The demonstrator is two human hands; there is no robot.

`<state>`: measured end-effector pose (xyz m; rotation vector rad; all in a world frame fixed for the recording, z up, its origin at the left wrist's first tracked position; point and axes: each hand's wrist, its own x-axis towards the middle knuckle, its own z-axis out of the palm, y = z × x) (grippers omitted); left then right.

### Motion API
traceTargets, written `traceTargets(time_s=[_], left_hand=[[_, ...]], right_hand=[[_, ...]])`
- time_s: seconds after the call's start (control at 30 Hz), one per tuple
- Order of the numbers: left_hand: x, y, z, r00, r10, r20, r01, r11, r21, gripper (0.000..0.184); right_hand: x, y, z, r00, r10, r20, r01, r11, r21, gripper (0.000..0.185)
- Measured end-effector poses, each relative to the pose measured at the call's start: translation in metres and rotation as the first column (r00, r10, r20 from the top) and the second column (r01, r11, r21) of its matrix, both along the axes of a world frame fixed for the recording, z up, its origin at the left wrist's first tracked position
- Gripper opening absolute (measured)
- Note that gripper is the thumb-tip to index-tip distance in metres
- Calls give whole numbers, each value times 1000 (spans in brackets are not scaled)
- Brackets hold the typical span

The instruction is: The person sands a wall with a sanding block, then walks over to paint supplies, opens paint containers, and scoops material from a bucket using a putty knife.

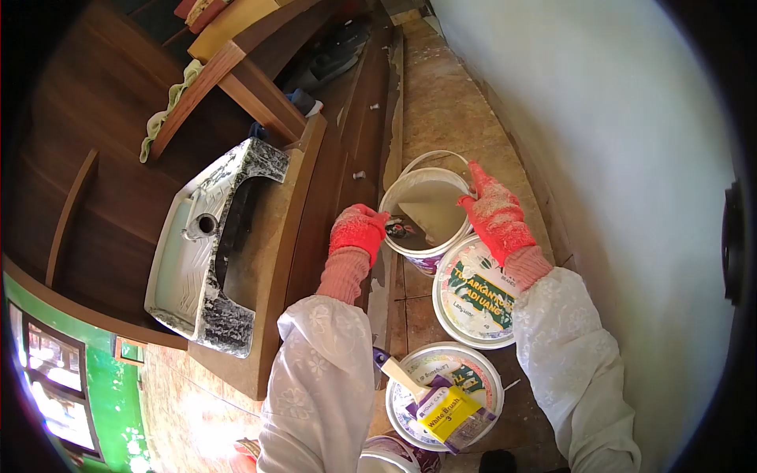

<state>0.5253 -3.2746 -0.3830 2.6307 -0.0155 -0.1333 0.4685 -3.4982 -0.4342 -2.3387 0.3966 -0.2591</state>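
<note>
A round white bucket [428, 258] with a wire handle raised at its far side stands on the tiled floor. Greyish-white material lies inside, along with a small dark, reddish-marked thing [402, 229] that I cannot make out. My left hand [356, 227], in a red glove, is closed on the bucket's left rim. On the opposite side my right hand [497, 217], in a dusty red glove, grips the rim near the handle's end. Close below the right hand sits a lidded bucket [481, 288] with green and orange print.
Nearer me, a second lidded bucket [402, 430] carries a packaged white brush [449, 414]. Part of another bucket [386, 465] shows at the bottom edge. A brown wooden cabinet [339, 169] and a black-and-white sink-like basin [177, 260] are left; a pale wall [615, 158] rises right.
</note>
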Motion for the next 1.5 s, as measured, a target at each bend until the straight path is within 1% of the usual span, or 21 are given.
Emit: traceTargets(time_s=[0.13,0.2,0.23,0.3,0.43,0.5,0.73,0.8,0.83,0.9,0.93,1.0,1.03,1.1,1.13,1.23,1.3,1.33,1.37,1.43,1.5], left_hand=[[15,-1,-17,997,-60,-50,65,993,99,35],[13,-1,-14,984,-171,45,154,954,256,33],[13,-2,-12,985,-171,37,156,954,255,33],[17,-7,-2,969,-225,-100,246,878,411,33],[22,-15,12,948,-240,-209,313,828,466,34],[17,-20,19,940,-235,-248,330,817,474,32],[32,-10,-12,941,-275,-198,338,798,499,26],[33,-6,-20,931,-337,-141,357,756,549,23],[30,-7,-13,931,-336,-141,357,757,548,23],[21,-10,6,958,-225,-176,272,904,328,34],[21,-10,6,958,-222,-178,271,906,325,34],[23,-11,9,965,-202,-168,246,920,306,32],[24,-12,11,966,-200,-166,243,921,304,32],[24,-12,13,958,-244,-147,282,894,349,32],[24,-12,15,958,-243,-149,281,895,346,32],[26,-11,18,962,-251,-111,273,912,307,31],[31,-13,17,967,-216,-135,253,867,430,25],[34,-12,16,967,-215,-135,252,867,429,25],[36,-11,15,960,-244,-138,280,854,439,24],[36,-11,19,952,-270,-142,305,840,449,23],[29,-18,35,958,-195,-208,267,870,415,21]], right_hand=[[0,1,-1,999,-25,-22,24,1000,-20,69],[-5,3,1,999,-41,5,41,999,-7,67],[-6,3,-1,999,-41,-4,41,999,-7,67],[-6,2,-2,999,-20,45,18,999,41,64],[-9,3,4,999,-28,28,27,998,52,68],[-12,3,4,997,-27,77,22,997,75,67],[-13,1,8,999,-20,46,14,990,138,66],[-10,3,0,997,-45,55,46,999,-4,63],[-9,4,-5,998,-45,54,45,999,-4,63],[-9,6,-15,922,-44,384,181,927,-327,56],[-11,6,-14,924,-41,381,177,927,-330,56],[-11,5,-9,864,131,486,131,874,-468,43],[-10,4,-11,863,134,486,129,873,-470,43],[-8,5,-19,888,240,393,-36,887,-461,33],[-6,6,-21,888,242,390,-39,886,-463,33],[4,6,-22,977,138,162,-77,938,-337,35],[9,6,-23,987,144,72,-122,962,-245,35],[8,9,-17,988,147,42,-135,968,-213,35],[4,13,-12,979,198,56,-167,923,-346,29],[2,25,0,966,253,63,-194,859,-473,24],[3,38,8,985,168,-43,-171,907,-384,30]])
